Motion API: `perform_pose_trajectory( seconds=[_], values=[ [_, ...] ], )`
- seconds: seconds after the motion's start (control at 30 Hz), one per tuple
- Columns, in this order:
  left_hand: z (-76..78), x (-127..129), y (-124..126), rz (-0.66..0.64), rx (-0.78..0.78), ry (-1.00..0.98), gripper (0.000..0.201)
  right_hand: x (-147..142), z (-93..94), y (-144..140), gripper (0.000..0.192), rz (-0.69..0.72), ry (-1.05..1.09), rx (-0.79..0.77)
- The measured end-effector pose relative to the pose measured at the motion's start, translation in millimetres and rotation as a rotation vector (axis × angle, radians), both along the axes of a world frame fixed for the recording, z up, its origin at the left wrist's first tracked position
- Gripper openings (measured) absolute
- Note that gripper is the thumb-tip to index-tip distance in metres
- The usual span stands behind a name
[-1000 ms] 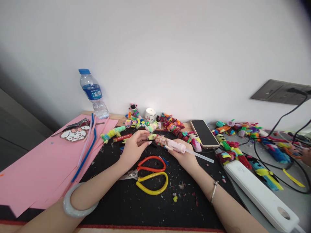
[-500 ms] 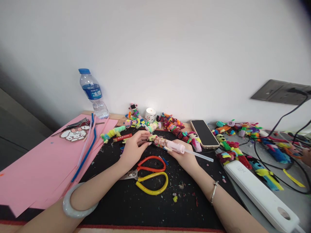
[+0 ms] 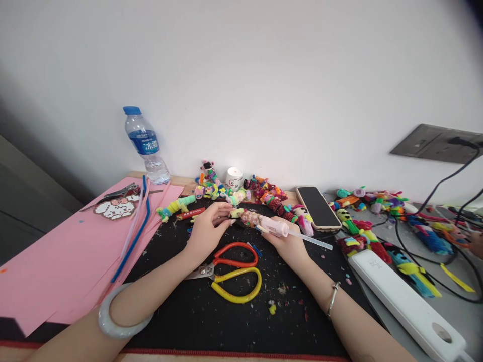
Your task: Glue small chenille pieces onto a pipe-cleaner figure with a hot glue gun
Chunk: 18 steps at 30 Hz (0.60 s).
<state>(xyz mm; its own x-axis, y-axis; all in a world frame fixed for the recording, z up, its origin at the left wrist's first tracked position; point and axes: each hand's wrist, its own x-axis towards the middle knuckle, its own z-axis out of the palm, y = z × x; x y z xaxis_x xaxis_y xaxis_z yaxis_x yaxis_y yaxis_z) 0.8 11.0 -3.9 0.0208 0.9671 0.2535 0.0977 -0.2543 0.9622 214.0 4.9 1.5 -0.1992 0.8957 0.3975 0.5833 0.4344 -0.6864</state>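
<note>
My right hand is closed around a pale pink glue gun, from whose rear end a translucent glue stick sticks out to the right. The front of the gun points left at a small yellow fuzzy pipe-cleaner piece. My left hand pinches that piece between its fingertips, which partly hide it. Just below both hands, scissors with one red and one yellow handle lie on the black mat; my left forearm covers part of their blades.
Colourful pipe-cleaner dolls line the back, beside a white paper cup and a phone. Pink paper, pipe cleaners and a water bottle are left. A white power bank-like device and cables lie right.
My hands stay almost in place; the glue gun and the fuzzy piece have shifted only very slightly. The rest of the table looks the same.
</note>
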Motion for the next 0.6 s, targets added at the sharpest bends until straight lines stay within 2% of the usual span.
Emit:
perform_pose_trajectory(
  seconds=[0.6],
  values=[
    [0.1,0.0,0.3,0.032,0.005,-0.012,0.025,-0.5,0.0,0.9,0.019,-0.048,0.034,0.017]
  ],
)
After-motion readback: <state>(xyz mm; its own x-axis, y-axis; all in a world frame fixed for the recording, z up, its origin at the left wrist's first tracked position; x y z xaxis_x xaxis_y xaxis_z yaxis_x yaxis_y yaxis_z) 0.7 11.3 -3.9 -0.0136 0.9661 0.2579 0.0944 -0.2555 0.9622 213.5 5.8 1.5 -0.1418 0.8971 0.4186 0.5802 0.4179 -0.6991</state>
